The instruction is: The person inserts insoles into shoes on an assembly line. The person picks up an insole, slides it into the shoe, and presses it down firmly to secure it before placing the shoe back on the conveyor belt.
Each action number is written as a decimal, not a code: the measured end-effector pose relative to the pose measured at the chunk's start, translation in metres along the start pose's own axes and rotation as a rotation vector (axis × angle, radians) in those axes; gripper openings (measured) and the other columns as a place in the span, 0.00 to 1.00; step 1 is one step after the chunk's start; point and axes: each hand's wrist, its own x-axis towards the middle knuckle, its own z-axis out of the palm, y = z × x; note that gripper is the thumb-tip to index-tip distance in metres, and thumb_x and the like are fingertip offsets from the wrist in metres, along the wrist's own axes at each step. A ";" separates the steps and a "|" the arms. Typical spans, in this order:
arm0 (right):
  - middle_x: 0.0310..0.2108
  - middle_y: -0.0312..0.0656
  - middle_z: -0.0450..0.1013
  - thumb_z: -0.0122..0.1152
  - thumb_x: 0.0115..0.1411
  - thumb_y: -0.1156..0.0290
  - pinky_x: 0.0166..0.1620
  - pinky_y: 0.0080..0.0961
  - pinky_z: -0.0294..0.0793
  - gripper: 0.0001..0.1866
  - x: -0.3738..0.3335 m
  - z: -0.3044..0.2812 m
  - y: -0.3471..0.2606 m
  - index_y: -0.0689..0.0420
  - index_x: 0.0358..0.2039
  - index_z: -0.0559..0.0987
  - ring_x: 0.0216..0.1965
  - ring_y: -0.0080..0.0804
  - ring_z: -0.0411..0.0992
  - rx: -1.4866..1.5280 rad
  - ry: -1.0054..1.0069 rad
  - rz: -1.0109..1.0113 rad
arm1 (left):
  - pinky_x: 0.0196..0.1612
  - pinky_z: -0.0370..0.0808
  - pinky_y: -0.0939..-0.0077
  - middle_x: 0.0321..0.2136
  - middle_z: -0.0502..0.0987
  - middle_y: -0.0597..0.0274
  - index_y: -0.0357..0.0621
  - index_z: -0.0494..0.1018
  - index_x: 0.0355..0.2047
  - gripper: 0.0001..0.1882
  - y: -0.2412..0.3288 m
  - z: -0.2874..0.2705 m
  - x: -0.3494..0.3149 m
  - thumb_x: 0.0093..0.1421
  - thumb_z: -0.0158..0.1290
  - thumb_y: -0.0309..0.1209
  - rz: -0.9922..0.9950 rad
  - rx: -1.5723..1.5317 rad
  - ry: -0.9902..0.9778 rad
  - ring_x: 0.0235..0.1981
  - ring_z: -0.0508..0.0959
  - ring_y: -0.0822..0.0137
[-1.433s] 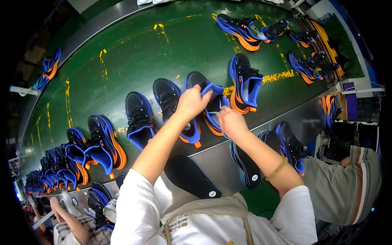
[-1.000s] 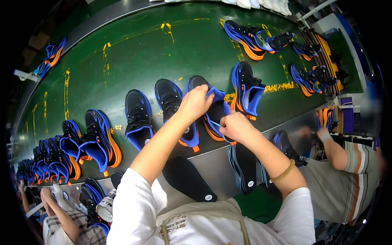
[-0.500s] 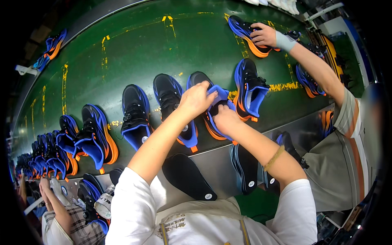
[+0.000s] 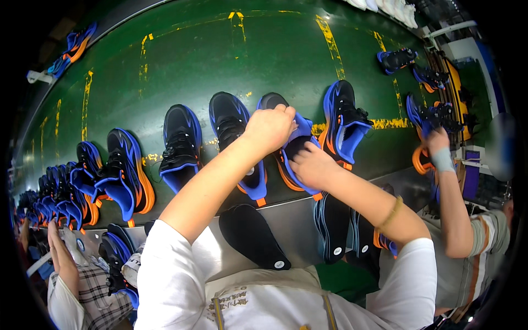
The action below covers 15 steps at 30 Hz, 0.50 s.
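A black and blue sneaker (image 4: 273, 100) with an orange sole sits in front of me, toe pointing away. At its tongue is my left hand (image 4: 270, 130), closed on the blue padded lining. My right hand (image 4: 314, 166) is at the right side of the shoe's opening, fingers curled over the collar; its fingertips are partly hidden and slightly blurred. Inside the opening it looks dark. One sneaker (image 4: 224, 110) stands just left, partly behind my left forearm, with a round white label inside. Another sneaker (image 4: 345, 113) stands close on the right.
A green work surface (image 4: 192, 60) has worn yellow markings. More sneakers (image 4: 122, 170) line up to the left. Along the metal ledge lie a black insole (image 4: 250, 236) and stacked insoles (image 4: 331, 228). At the right a co-worker's hand (image 4: 438, 141) is by a sneaker; another person sits at left.
My right hand has drawn up out of the shoe's opening to its collar. My left hand stays at the tongue. The co-worker's arm has pulled back rightward, and the far-right sneaker has left its spot.
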 end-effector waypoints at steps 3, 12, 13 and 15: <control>0.37 0.47 0.72 0.40 0.53 0.54 0.62 0.38 0.41 0.26 -0.021 -0.007 -0.006 0.65 0.36 0.76 0.46 0.37 0.67 0.188 -0.147 0.047 | 0.32 0.73 0.60 0.29 0.71 0.46 0.34 0.66 0.33 0.16 0.004 -0.001 0.004 0.56 0.47 0.38 0.010 -0.085 -0.067 0.30 0.75 0.49; 0.46 0.54 0.64 0.62 0.45 0.69 0.56 0.52 0.50 0.15 -0.074 0.050 -0.063 0.59 0.34 0.75 0.54 0.50 0.60 0.472 0.876 0.432 | 0.29 0.72 0.60 0.30 0.71 0.43 0.31 0.62 0.37 0.13 0.001 -0.022 -0.020 0.58 0.44 0.31 0.106 -0.115 -0.156 0.28 0.74 0.47; 0.48 0.56 0.64 0.63 0.47 0.69 0.56 0.52 0.51 0.15 -0.080 0.063 -0.074 0.59 0.37 0.75 0.54 0.52 0.59 0.546 0.869 0.508 | 0.27 0.72 0.60 0.30 0.71 0.42 0.31 0.62 0.39 0.13 0.002 -0.024 -0.028 0.58 0.44 0.29 0.129 -0.134 -0.166 0.27 0.74 0.47; 0.51 0.58 0.61 0.62 0.49 0.70 0.55 0.49 0.55 0.16 -0.080 0.086 -0.091 0.60 0.39 0.75 0.53 0.55 0.60 0.792 0.884 0.466 | 0.26 0.71 0.61 0.29 0.71 0.43 0.31 0.60 0.42 0.15 0.011 -0.036 -0.044 0.57 0.44 0.28 0.143 -0.169 -0.191 0.26 0.74 0.48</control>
